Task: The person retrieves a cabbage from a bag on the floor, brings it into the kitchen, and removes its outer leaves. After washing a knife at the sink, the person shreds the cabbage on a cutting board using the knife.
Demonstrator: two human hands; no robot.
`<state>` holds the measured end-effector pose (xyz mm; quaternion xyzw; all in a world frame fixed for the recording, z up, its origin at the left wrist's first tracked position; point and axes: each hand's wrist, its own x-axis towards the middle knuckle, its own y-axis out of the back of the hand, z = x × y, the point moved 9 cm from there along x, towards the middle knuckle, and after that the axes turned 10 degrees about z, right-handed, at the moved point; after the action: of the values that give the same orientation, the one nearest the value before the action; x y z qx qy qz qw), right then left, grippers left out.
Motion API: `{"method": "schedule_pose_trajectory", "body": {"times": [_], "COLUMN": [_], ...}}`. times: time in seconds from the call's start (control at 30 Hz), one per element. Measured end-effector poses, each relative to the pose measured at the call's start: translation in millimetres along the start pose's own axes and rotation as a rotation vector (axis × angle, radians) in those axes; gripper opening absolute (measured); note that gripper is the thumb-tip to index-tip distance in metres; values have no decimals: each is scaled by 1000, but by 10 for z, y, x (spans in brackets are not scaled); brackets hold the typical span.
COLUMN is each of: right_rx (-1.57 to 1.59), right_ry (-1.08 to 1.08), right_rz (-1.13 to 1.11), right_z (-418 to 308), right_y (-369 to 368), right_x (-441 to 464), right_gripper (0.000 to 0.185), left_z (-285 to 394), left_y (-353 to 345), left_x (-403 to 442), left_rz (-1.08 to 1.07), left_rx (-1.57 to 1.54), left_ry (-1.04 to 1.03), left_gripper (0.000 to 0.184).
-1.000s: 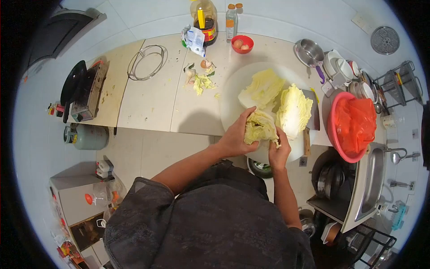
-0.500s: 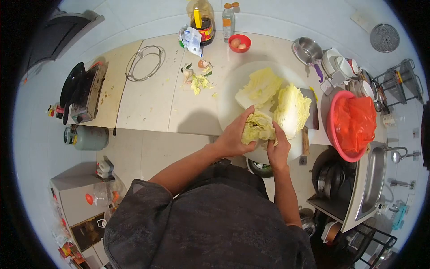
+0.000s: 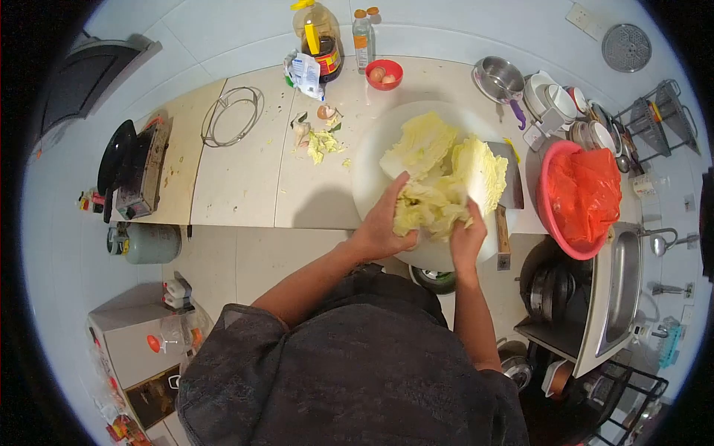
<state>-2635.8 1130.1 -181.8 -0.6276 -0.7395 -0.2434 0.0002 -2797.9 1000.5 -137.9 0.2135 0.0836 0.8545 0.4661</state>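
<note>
A ragged piece of yellow-green cabbage point(image 3: 428, 209) is held between my two hands above the near part of a round white board point(image 3: 372, 160). My left hand point(image 3: 379, 227) grips its left side, and the fingers of my right hand point(image 3: 468, 236) close on its right side. Behind it on the board lie a pale cabbage leaf section point(image 3: 420, 145) and a larger cabbage chunk point(image 3: 482, 175). A cleaver point(image 3: 512, 178) with a wooden handle rests at the board's right edge.
Cabbage scraps point(image 3: 321, 143) and eggshell lie left of the board. Behind stand an oil jug point(image 3: 320, 37), a bottle point(image 3: 362, 44) and a red bowl point(image 3: 384, 74) of eggs. A pink basin point(image 3: 547, 193) with a red bag, a saucepan point(image 3: 500, 78) and stacked dishes are at right.
The held cabbage has opened out wider, its leaves spreading between my hands. My right hand has shifted slightly right. The whole view has turned a little, so the counter items appear further left.
</note>
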Motion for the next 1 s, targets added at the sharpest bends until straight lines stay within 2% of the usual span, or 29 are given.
{"method": "schedule_pose_trajectory", "body": {"times": [0.03, 0.07, 0.2, 0.27, 0.3, 0.4, 0.47, 0.5, 0.53, 0.63, 0.67, 0.77, 0.87, 0.97, 1.0], "right_rx": [2, 154, 258, 296, 254, 126, 36, 60, 85, 177, 210, 313, 631, 461, 348], "right_ry": [-22, -219, -281, -344, -302, -193, -150, -190, -232, -284, -287, -217, -389, -361, -289], "right_rz": [68, 34, 18, 9, 28, 80, 107, 113, 117, 177, 205, 328, 498, 436, 388], "right_z": [37, 166, 355, 292, 307, 302, 160, 211, 281, 404, 438, 471, 381, 124, 61], "right_y": [58, 73, 30, 10, 38, 134, 250, 278, 301, 350, 365, 442, 694, 1031, 1095], "right_x": [58, 84, 64, 46, 45, 31, -35, -81, -133, -269, -304, -438, -404, -19, 162], "right_gripper": [35, 31, 30, 31, 31, 31, 30, 29, 27, 24, 23, 24, 28, 31, 31], "left_z": [-42, -88, -140, -182, -203, -420, -676, -830, -897, -1121, -1159, -1202, -1435, -1558, -1555], "left_y": [28, 82, 175, 207, 234, 386, 430, 453, 489, 487, 506, 547, 568, 641, 648], "left_x": [2, 20, 27, 14, 6, -82, -133, -188, -224, -281, -290, -307, -377, -387, -329], "left_rz": [-7, -12, -38, 37, 76, 254, 298, 323, 357, 350, 330, 283, 365, 367, 334], "left_rx": [-13, -26, -125, -135, -139, -316, -416, -465, -573, -871, -863, -877, -1012, -1041, -1021], "left_ry": [27, 53, 148, 109, 89, 304, 438, 509, 523, 653, 644, 615, 701, 766, 753], "left_gripper": [96, 95, 93, 92, 92, 82, 72, 67, 49, 42, 39, 42, 43, 43, 43]}}
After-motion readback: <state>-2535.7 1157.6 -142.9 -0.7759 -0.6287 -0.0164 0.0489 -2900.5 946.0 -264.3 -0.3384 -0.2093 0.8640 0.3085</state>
